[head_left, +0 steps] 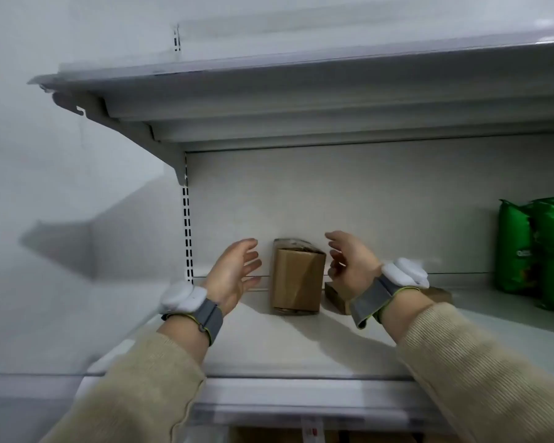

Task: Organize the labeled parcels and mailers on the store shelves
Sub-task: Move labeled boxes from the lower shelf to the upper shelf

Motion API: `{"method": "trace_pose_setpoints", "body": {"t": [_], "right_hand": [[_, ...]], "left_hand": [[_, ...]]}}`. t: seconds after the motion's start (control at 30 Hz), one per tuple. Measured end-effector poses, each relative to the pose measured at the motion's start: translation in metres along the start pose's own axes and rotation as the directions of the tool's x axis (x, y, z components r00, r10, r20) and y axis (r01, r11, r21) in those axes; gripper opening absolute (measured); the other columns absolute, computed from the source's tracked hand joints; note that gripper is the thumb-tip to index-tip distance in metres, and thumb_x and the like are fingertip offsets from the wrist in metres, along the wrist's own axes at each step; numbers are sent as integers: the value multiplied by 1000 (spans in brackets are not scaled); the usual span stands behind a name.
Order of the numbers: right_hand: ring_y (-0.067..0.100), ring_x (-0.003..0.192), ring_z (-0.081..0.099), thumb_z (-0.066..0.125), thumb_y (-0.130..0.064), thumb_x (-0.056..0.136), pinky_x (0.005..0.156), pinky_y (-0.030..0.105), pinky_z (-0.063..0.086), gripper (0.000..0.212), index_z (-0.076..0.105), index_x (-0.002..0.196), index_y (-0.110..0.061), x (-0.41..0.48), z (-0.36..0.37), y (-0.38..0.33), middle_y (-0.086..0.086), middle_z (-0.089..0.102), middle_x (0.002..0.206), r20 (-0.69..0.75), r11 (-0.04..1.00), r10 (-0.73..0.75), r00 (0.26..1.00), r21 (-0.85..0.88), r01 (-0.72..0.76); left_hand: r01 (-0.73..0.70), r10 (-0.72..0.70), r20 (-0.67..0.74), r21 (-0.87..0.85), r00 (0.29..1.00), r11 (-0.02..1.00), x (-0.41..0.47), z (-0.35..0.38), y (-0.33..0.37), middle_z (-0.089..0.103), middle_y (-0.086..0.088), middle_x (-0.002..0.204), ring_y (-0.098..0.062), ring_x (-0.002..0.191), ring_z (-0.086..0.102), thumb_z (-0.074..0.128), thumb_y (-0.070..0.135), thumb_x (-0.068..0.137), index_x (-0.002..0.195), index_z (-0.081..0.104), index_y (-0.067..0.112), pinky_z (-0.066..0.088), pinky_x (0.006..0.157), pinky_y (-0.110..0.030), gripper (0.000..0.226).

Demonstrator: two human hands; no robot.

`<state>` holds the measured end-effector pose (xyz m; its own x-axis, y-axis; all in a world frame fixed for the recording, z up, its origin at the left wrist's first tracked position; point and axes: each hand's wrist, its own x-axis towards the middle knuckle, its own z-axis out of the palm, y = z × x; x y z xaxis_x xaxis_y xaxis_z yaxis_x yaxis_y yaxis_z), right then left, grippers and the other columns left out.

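Note:
A brown cardboard parcel [296, 278] stands upright near the back of the white shelf [301, 346]. My left hand [234, 276] is open just left of the parcel, fingers spread, not touching it. My right hand [349, 263] is open just right of it, fingers curled loosely, a small gap between hand and parcel. A second, flatter brown parcel [336, 297] lies on the shelf behind my right wrist, mostly hidden. Both wrists wear grey straps with white devices.
Green glossy bags [538, 251] stand at the shelf's right end. Another shelf [301, 100] overhangs above. A slotted upright [187, 231] marks the shelf's left end, with a white wall beyond. Brown boxes [269, 436] show below the front edge.

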<state>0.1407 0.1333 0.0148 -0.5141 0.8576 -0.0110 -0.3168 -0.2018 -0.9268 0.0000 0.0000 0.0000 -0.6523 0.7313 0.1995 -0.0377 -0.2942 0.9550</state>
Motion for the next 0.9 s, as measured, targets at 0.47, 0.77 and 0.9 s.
{"method": "trace_pose_setpoints", "body": {"t": [0.47, 0.77, 0.9], "right_hand": [[21, 78, 52, 64, -44, 83, 67, 29, 43, 30, 58, 79, -15, 9, 0, 20, 6, 55, 85, 93, 958, 147, 985, -261, -119], [23, 85, 60, 55, 15, 73, 77, 32, 49, 41, 62, 100, -16, 2, 9, 23, 9, 63, 94, 307, 956, -134, 942, -209, 204], [26, 85, 58, 47, 10, 81, 76, 32, 52, 31, 62, 97, -12, -1, 9, 27, 13, 60, 92, 261, 966, -125, 957, -187, 177]], "left_hand": [[141, -161, 108, 173, 981, 975, 9, 8, -22, 65, -10, 109, -28, 106, 60, 46, 54, 92, 100, 63, 26, 44, 104, -46, 34], [-11, 11, 4, -31, 1000, 999, 6, -3, -18, 63, -5, 112, -22, 111, 57, 53, 52, 89, 127, 55, 20, 48, 97, -44, 50], [-26, 24, -19, -114, 1000, 993, 5, -2, -16, 63, -2, 108, -20, 107, 57, 46, 59, 90, 120, 62, 18, 47, 98, -44, 53]]}}
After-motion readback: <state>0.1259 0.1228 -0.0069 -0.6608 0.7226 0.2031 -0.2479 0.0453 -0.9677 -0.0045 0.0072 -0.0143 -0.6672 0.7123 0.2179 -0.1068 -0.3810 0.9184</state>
